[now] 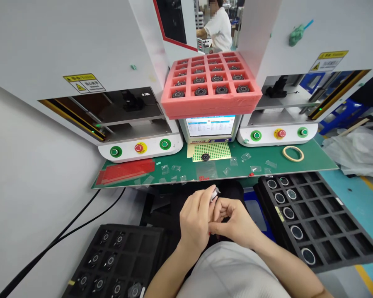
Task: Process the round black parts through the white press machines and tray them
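Note:
Close to my body, below the green bench edge, my left hand (195,219) is closed around a small silver and dark part (215,193) that shows at its fingertips. My right hand (231,217) touches the left one, its fingers curled and pinched together; what they hold, if anything, is hidden. On the bench ahead, a round black part (205,157) lies on a sheet of green dots (224,150). Above it, a pink foam tray (211,108) holds several round black parts in its compartments.
A black tray (143,265) with several parts stands at the lower left, another black tray (329,219) with ringed parts at the right. Two presses with buttons flank a screen (209,126). Tape roll (293,153), red sheets (126,171) and plastic scraps lie on the bench. A person (219,29) is behind.

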### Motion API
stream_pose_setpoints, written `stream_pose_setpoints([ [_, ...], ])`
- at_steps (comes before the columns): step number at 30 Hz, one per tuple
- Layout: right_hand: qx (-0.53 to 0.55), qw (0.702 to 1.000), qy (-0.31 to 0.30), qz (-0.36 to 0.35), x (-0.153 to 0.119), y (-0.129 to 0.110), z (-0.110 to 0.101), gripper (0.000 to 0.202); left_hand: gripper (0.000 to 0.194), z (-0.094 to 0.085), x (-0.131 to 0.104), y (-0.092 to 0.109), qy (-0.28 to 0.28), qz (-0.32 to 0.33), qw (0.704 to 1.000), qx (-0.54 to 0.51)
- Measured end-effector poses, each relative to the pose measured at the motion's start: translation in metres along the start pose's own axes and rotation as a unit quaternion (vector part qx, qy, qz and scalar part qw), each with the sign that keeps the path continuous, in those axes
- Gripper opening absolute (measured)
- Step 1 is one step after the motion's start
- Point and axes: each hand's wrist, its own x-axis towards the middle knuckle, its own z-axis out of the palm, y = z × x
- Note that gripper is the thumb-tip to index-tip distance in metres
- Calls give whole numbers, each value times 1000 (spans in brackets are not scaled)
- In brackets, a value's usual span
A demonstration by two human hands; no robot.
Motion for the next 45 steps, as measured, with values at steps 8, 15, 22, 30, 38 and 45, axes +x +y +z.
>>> stream_pose_setpoints([
  [8, 41, 995, -88, 17, 6, 7, -27, 38, 20, 5, 2, -1, -61, -109, 979, -163],
  [15, -51, 981, 138, -128, 16, 7, -50, 17, 23, 10, 4, -4, -110, -262, 886, -366],
  [22, -31, 992, 80, -95, 16, 18, -43, 22, 32, 13, 0, -4, -127, -355, 822, -427],
  [30, -178, 967, 177, -32, 127, 34, -109, 28, 23, 15, 4, -27, -30, -225, 945, -235],
  [38, -306, 923, 232, 26, 228, 51, -147, 28, 29, 8, -15, -54, -113, -311, 912, -242],
  [45, -351, 909, 218, -56, 207, 49, -128, 28, 33, 18, -35, -73, -233, -311, 906, -168],
])
